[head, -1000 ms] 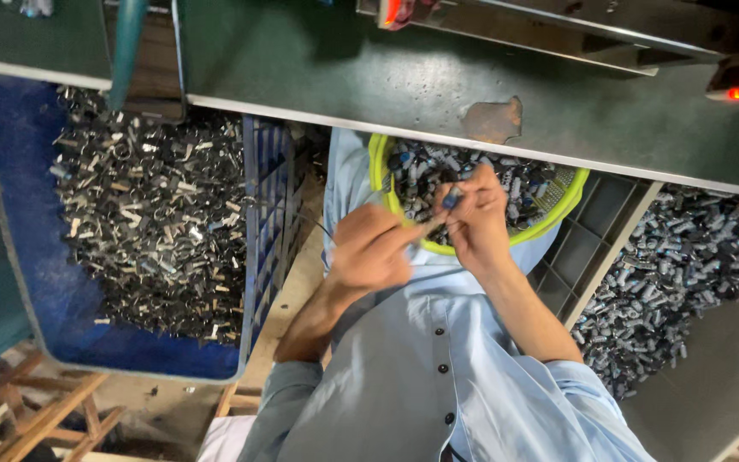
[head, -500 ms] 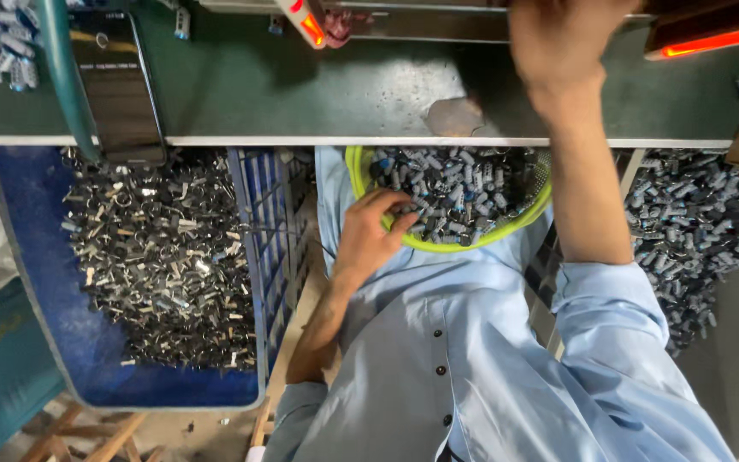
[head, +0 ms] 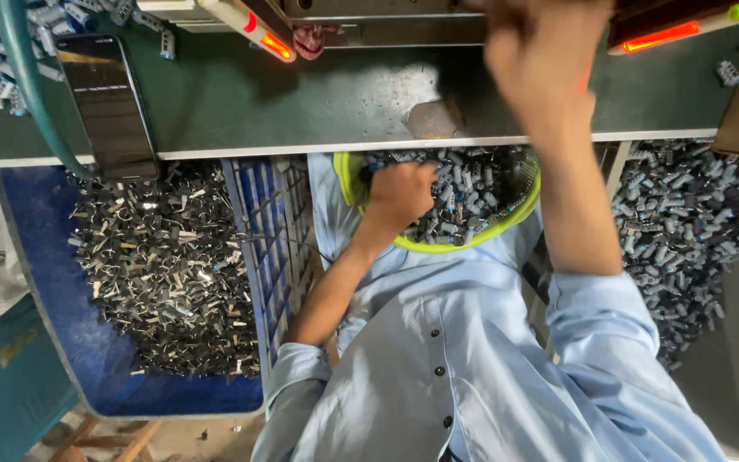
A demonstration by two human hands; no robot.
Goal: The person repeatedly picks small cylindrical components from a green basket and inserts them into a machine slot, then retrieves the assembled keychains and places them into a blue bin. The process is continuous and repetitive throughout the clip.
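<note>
The left hand [head: 399, 190] is curled down into the yellow-green basket [head: 519, 214] on the lap, just below the tabletop's [head: 301, 103] near edge, its fingers closed among the small dark cylindrical parts [head: 472, 184]. The right hand [head: 540, 60] is raised over the tabletop's far edge by the machine [head: 369, 26], blurred and loosely clenched; whether it grips anything cannot be told. A blue crate [head: 87, 359] of metal scraps sits left.

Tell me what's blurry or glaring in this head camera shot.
Head view: the right hand raised at the green bench is smeared by motion blur; the left hand in the yellow-rimmed basket of small parts stays fairly sharp; the red indicator light glows overexposed; the phone screen shows faint reflection.
</note>
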